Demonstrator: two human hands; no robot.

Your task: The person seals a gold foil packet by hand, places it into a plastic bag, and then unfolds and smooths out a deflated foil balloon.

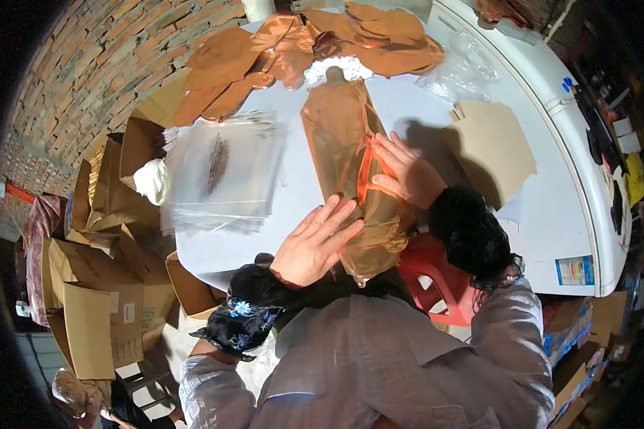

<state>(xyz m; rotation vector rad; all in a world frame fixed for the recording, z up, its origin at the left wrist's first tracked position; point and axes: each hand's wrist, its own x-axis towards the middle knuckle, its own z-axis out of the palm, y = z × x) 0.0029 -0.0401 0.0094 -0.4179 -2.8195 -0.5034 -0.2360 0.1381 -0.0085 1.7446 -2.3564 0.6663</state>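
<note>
A long tan sheer garment (pixel 340 129) lies stretched out on the white table (pixel 436 121), reaching from the table's near edge toward the far pile. My left hand (pixel 313 243) rests flat on its near left edge with fingers spread. My right hand (pixel 404 171) presses on the garment's right side, fingers apart, with an orange band under the fingertips. Neither hand grips anything.
A stack of clear plastic bags (pixel 222 175) lies left of the garment. A heap of tan garments (pixel 300 43) fills the far end. A brown card sheet (pixel 494 143) lies right. Cardboard boxes (pixel 100 286) stand at left, and a red stool (pixel 436 279) sits below the table edge.
</note>
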